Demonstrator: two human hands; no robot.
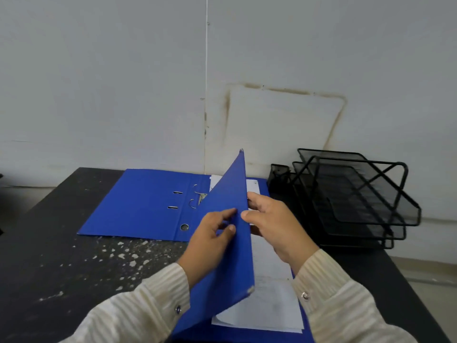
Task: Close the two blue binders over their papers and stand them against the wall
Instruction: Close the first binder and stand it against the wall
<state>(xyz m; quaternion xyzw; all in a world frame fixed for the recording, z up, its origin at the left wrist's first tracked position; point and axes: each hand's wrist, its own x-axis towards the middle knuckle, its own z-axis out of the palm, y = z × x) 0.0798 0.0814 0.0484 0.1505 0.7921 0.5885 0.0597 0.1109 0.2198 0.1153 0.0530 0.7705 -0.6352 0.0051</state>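
Two blue binders lie on a dark table [49, 256]. The far binder [138, 204] is spread open flat, its rings and some white paper showing near the wall. The near binder's cover [227, 243] is raised almost upright over its white papers [269, 293]. My left hand [210, 241] pinches that cover's outer face with thumb and fingers. My right hand [274, 224] grips the cover's free edge from the right side, thumb on the edge.
A black mesh stack of letter trays [358, 199] stands at the back right against the stained white wall [123, 95], with a small mesh holder [279, 174] beside it. White paint flecks mark the table's left part. The table's right edge runs past the trays.
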